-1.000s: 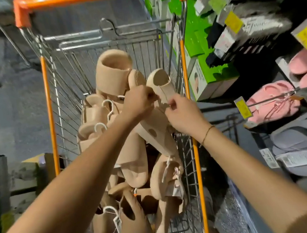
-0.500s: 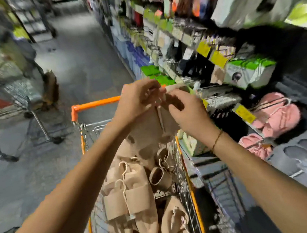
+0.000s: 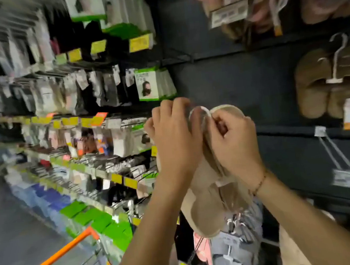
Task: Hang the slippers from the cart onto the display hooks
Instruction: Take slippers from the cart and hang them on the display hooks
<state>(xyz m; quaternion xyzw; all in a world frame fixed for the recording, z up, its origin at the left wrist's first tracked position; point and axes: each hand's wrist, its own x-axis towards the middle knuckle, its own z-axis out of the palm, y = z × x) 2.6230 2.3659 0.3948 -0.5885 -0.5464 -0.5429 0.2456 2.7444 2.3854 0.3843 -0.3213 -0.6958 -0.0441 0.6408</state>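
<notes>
Hands, left (image 3: 174, 141) and right (image 3: 234, 145), clamp the beige slipper pair (image 3: 208, 207); hanger loop (image 3: 203, 112) may miss the empty hook (image 3: 333, 151).

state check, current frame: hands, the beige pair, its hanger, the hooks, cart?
Left hand: curled around the top of the beige slippers.
Right hand: pinches the hanger.
Beige slippers: held up, not yet hung.
Hanger: white hook sticks up between the hands.
Empty hook: bare.
Brown slippers: hung on the wall.
Cart: lower left, contents out of view.
</notes>
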